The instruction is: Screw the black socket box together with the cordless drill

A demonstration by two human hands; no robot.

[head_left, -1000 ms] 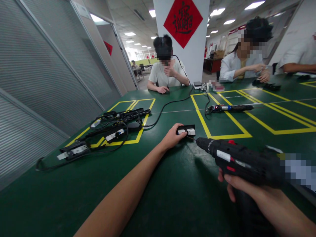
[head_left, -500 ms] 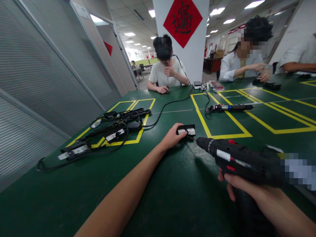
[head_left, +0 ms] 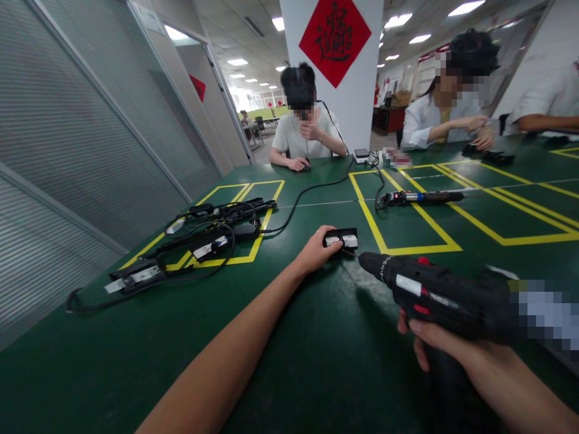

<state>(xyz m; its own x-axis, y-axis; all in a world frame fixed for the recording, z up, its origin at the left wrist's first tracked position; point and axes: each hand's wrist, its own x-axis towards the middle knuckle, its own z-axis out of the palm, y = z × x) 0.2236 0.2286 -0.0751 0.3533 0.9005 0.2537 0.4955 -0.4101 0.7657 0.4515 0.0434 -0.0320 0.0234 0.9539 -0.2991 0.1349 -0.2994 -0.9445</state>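
My left hand (head_left: 320, 248) grips the left end of a small black part with a white label (head_left: 348, 240), which lies on the green table (head_left: 289, 313). Its thumb rests over the near side and the fingers go behind. In my right hand (head_left: 441, 343) is a black cordless drill (head_left: 434, 289), held by its handle. The drill points left, and its thin bit (head_left: 349, 253) reaches the near lower edge of the black part. Whether the tip touches the part or lies just in front of it I cannot tell.
To the left lie several black devices with cables (head_left: 217, 235) inside yellow tape lines. A pen-shaped tool (head_left: 420, 197) rests at the back right, with its cord beside it. A black cable (head_left: 298, 202) crosses the table. Co-workers (head_left: 305, 120) sit at the far side.
Almost nothing differs. The drill and my right hand have shifted very slightly to the left; my left hand and the black part stay in place.
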